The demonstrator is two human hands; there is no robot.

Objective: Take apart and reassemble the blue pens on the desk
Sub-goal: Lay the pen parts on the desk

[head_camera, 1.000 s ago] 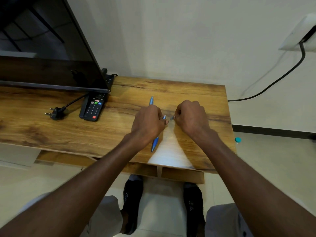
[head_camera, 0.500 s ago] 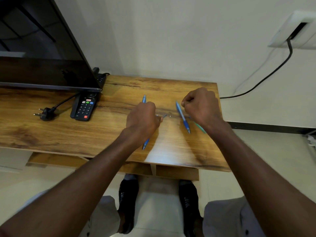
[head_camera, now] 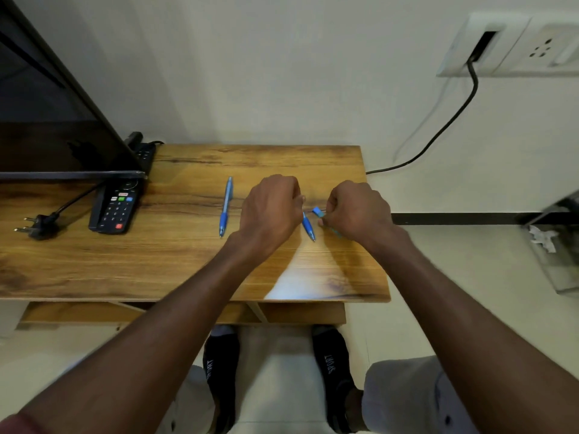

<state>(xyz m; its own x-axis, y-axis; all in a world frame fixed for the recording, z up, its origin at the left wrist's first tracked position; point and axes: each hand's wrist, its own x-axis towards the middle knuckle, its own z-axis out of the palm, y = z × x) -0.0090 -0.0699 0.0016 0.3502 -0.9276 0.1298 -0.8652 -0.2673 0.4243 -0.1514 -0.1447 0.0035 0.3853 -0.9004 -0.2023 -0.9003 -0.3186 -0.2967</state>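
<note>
Three blue pens are on the wooden desk [head_camera: 175,261]. One blue pen [head_camera: 225,206] lies free, left of my hands. A second blue pen [head_camera: 308,227] lies between my hands, tip toward me. My right hand [head_camera: 357,211] grips a lighter blue pen [head_camera: 317,211]; its end sticks out toward my left hand, and its lower part shows under the fingers. My left hand [head_camera: 269,211] rests on the desk with its fingers curled, close to that pen's end. Whether it holds anything is hidden.
A black remote [head_camera: 114,208] and a loose plug [head_camera: 39,227] lie at the left, under the edge of a dark screen [head_camera: 56,120]. A black cable [head_camera: 451,120] runs from the wall socket. The desk's right edge is just past my right hand.
My left hand let go of the left pen, which now lies free, and moved right. My right hand came down and took hold of the lighter blue pen.
</note>
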